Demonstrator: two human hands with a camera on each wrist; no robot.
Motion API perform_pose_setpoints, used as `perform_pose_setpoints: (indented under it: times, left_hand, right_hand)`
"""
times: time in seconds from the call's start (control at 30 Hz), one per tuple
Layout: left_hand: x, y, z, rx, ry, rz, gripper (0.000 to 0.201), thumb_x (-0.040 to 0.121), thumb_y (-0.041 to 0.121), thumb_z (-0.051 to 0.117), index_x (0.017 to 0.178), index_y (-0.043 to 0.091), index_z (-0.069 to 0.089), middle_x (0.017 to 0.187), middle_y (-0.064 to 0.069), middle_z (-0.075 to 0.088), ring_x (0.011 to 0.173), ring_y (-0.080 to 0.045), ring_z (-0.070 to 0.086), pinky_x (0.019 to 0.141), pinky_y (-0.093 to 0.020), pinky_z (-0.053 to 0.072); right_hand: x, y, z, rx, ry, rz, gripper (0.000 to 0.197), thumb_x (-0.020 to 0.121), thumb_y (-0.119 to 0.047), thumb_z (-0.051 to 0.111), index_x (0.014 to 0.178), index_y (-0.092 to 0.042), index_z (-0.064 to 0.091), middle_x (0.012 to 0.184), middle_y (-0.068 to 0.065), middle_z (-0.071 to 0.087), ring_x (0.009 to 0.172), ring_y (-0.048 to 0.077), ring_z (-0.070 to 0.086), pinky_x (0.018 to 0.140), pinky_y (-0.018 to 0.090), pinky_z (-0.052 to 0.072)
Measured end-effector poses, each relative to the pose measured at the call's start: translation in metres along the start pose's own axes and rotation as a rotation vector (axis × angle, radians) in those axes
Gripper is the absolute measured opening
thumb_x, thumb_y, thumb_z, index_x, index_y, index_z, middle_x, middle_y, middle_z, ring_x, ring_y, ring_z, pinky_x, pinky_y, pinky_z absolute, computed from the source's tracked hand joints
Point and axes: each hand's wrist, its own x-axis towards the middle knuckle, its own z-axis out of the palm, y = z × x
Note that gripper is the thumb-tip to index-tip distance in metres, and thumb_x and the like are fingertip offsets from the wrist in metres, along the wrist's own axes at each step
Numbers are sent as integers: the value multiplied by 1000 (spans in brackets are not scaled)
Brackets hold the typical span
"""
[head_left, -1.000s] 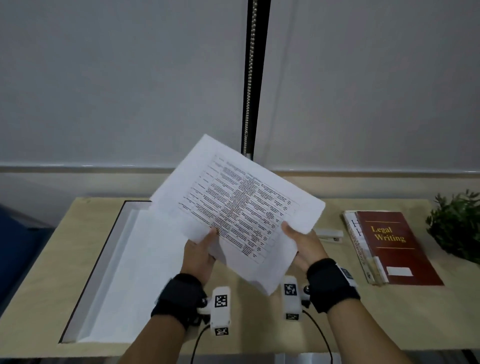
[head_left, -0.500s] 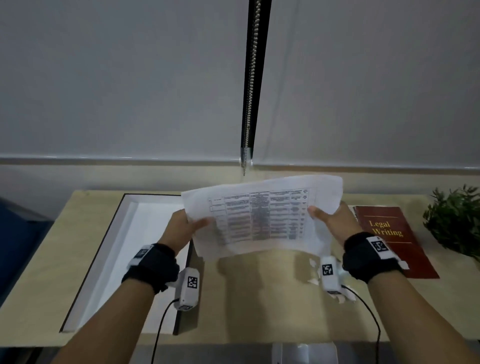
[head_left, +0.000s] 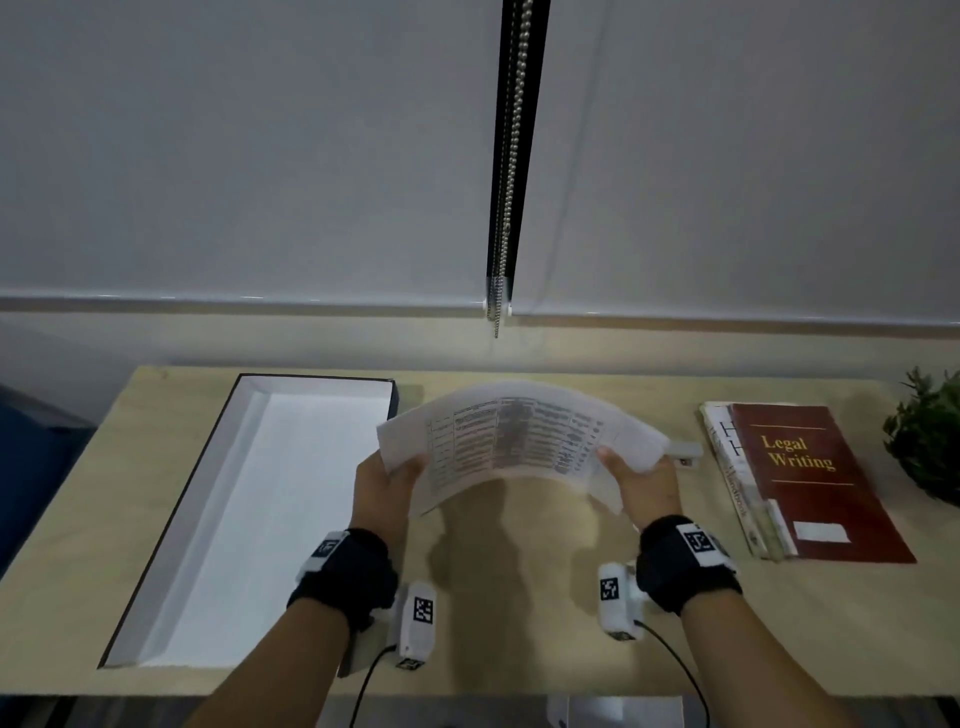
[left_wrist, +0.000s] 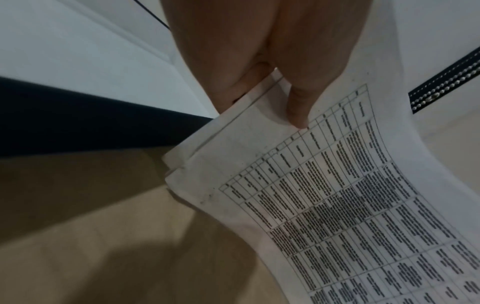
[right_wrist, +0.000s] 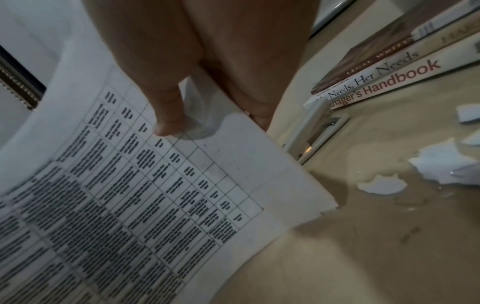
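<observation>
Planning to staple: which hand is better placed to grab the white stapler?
Right, likely. The white stapler lies just past the right hand, beside the stacked books; the left hand grips the printed sheets farther away.

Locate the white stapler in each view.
Head: white plastic stapler sits right of centre, peeking past the right edge of the stack of printed white paper sheets, left of the dark red book.
Left wrist: not in it.
Right wrist: stapler right of centre, below the book spines.
Shared landmark: the printed sheets, in all three views.
</observation>
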Motion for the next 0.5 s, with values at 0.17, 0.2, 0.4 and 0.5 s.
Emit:
perform_pose_setpoints:
  times: [0.17, 0.2, 0.4, 0.5]
  left_hand:
    - [-8, 11, 3, -65, 32, 30, 32, 92, -7, 53, 78, 20, 62, 61, 12, 67, 50, 10, 61, 42, -6, 46]
    - [-8, 8, 4, -75, 29, 24, 27, 92, -6, 54, 84, 17, 63, 69, 11, 67, 55, 8, 64, 43, -6, 47]
    - [5, 10, -5, 10, 61, -12, 15, 91, 1, 62, 84, 15, 64, 78, 5, 65, 68, -6, 60, 50, -16, 52]
    - [20, 36, -21, 210, 42, 154, 8, 89, 9, 67, 82, 12, 65, 77, -2, 67, 66, -7, 59, 58, -23, 46]
  right_hand:
    - [1, -1, -1, 9, -11, -48, 25, 82, -9, 70, 82, -33, 63, 88, -11, 67, 82, 3, 62, 79, 31, 52]
    - [1, 3, -1, 7, -16, -35, 23, 81, -9, 71, 85, -31, 65, 92, -4, 70, 84, 8, 64, 80, 35, 54]
    - [12, -1, -9, -13, 4, -23, 22, 82, -8, 69, 104, -9, 68, 105, 14, 71, 83, 20, 66, 56, 24, 54]
    - [20, -34, -28, 74, 16, -106, 26, 79, 0, 70, 102, -12, 69, 91, -1, 75, 80, 10, 69, 70, 27, 53]
